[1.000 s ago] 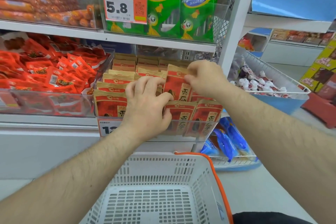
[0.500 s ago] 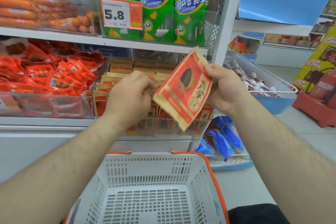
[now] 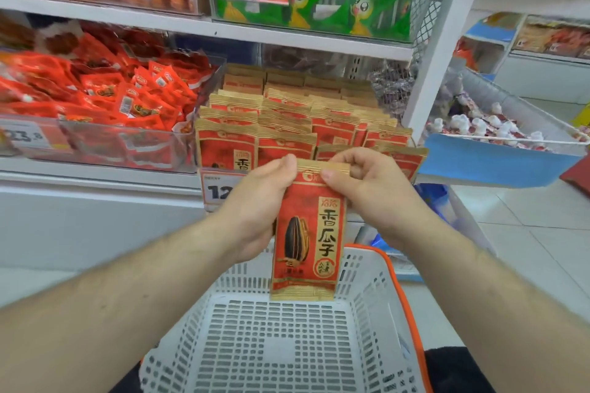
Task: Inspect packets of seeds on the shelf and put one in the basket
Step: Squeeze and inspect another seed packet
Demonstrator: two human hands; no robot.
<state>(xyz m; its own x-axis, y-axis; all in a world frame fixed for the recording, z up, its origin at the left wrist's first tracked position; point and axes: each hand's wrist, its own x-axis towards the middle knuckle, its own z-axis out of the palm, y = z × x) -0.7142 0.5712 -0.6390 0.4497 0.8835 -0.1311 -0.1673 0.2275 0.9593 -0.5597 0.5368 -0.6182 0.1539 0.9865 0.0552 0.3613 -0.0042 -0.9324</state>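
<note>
— What's moved?

— The sunflower seed packet [image 3: 308, 233] was tilted up by the shelf; now I've turned it upright, facing me, lowered over the white basket [image 3: 376, 290].

— Your grip?

— My left hand [image 3: 255, 210] grips its left edge; my right hand [image 3: 373, 191] pinches the top seal. Remaining seed packets [image 3: 287, 128] stay shelved.

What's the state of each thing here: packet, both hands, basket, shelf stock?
Seed packet: upright, front facing camera, held above the basket.
Left hand: grips packet's left side.
Right hand: pinches packet's top edge.
Basket: nothing visible inside.
Shelf packets: standing in rows.
</note>
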